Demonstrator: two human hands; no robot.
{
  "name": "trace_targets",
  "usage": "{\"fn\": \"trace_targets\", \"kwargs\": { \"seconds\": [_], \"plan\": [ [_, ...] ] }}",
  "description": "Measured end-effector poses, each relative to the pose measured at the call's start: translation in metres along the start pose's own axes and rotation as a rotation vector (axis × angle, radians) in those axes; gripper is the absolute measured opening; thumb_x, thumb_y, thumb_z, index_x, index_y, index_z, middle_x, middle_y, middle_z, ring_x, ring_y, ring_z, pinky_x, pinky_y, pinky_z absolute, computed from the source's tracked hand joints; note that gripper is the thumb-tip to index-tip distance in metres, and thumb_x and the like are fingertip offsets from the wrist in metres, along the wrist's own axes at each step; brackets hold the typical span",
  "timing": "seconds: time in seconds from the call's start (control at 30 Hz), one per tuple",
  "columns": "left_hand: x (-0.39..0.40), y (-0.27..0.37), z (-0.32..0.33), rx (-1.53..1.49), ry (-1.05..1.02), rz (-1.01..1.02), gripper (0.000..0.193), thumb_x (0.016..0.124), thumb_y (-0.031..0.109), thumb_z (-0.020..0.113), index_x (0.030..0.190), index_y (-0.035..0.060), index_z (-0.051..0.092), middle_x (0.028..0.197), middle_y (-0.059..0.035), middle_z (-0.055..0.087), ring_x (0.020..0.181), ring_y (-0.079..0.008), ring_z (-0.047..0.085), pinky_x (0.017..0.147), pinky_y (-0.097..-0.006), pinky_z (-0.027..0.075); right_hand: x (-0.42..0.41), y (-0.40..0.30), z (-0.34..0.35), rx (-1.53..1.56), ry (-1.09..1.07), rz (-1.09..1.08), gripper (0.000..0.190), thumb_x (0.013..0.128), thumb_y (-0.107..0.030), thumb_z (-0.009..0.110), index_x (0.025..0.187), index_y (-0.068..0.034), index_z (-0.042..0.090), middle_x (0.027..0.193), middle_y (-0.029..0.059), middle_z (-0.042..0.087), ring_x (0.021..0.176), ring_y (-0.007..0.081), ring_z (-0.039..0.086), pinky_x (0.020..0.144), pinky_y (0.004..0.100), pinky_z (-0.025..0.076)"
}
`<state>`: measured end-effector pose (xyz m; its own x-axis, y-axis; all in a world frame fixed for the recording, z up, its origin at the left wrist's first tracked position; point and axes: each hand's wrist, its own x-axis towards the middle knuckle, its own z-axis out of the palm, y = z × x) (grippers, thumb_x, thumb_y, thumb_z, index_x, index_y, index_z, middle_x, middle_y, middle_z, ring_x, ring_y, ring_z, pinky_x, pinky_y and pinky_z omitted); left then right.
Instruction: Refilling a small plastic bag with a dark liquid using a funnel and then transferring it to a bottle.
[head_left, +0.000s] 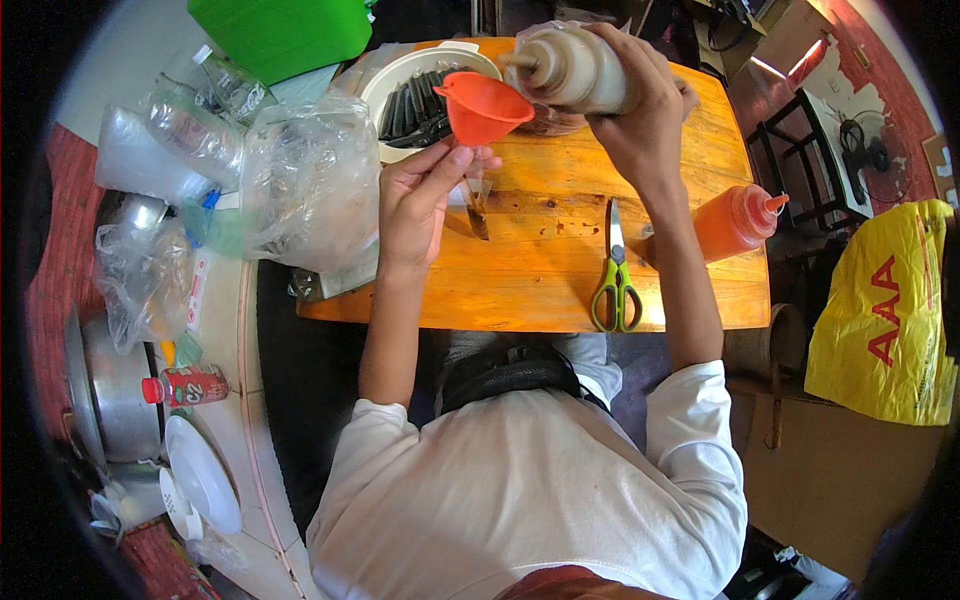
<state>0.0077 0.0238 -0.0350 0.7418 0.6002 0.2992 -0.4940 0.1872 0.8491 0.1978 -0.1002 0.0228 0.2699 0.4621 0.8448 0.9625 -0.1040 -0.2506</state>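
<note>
My left hand (424, 199) pinches the neck of an orange plastic funnel (484, 111) together with the top of a narrow clear plastic sleeve (475, 202). Dark brown liquid shows in the sleeve's lower end, which hangs over the wooden table (525, 277). In my right hand (645, 105) is a whitish squeeze bottle (581, 71), tilted so its nozzle points left, just above the funnel's rim. Behind the funnel sits a round cream tub (373, 94) with several dark filled sleeves (414, 105). Green-handled scissors (616, 281) lie near the table's front edge.
An orange squeeze bottle (739, 223) is beside my right forearm. Dark drops spot the tabletop. To the left are a bulky clear plastic bag (311, 180), a glass bottle (234, 86) and a red drink bottle (187, 386). A yellow bag (881, 322) hangs at right.
</note>
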Motion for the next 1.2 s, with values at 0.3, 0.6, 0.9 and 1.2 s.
{"fn": "trace_targets", "kwargs": {
  "seconds": [0.3, 0.6, 0.9, 1.2],
  "plan": [
    [0.002, 0.007, 0.018, 0.001, -0.047, 0.092, 0.023, 0.091, 0.009, 0.060, 0.110, -0.0028, 0.065, 0.098, -0.0127, 0.069, 0.094, -0.0237, 0.066, 0.091, -0.0358, 0.048, -0.062, 0.042, 0.033, 0.621, 0.019, 0.586, 0.075, 0.056, -0.010, 0.087, 0.120, -0.001, 0.049, 0.110, 0.0121, 0.063, 0.101, 0.0204, 0.060, 0.091, 0.0342, 0.048],
    [0.019, 0.003, 0.035, 0.083, -0.034, 0.099, 0.023, 0.092, 0.013, 0.060, 0.108, -0.0012, 0.066, 0.098, -0.0111, 0.069, 0.094, -0.0193, 0.065, 0.090, -0.0318, 0.046, -0.085, 0.040, 0.039, 0.401, -0.016, 0.577, 0.091, 0.062, -0.025, 0.087, 0.134, -0.002, 0.036, 0.119, 0.0161, 0.059, 0.108, 0.0296, 0.057, 0.099, 0.0434, 0.037],
    [0.011, -0.001, 0.042, 0.131, -0.041, 0.040, 0.022, 0.089, 0.009, 0.064, 0.107, -0.0038, 0.066, 0.095, -0.0110, 0.069, 0.090, -0.0155, 0.065, 0.085, -0.0277, 0.048, -0.069, -0.044, -0.018, 0.524, 0.192, 0.260, 0.079, 0.075, -0.020, 0.078, 0.137, 0.002, 0.035, 0.127, 0.0194, 0.048, 0.109, 0.0302, 0.055, 0.093, 0.0375, 0.041],
    [-0.017, -0.013, 0.035, 0.432, -0.060, -0.156, 0.021, 0.085, 0.004, 0.069, 0.102, -0.0075, 0.067, 0.087, -0.0107, 0.069, 0.073, -0.0141, 0.066, 0.071, -0.0245, 0.053, -0.091, -0.033, 0.007, 1.213, 0.077, 0.786, 0.038, 0.087, -0.015, 0.067, 0.119, 0.003, 0.055, 0.112, 0.0092, 0.061, 0.100, 0.0149, 0.059, 0.080, 0.0266, 0.049]
  ]
}}
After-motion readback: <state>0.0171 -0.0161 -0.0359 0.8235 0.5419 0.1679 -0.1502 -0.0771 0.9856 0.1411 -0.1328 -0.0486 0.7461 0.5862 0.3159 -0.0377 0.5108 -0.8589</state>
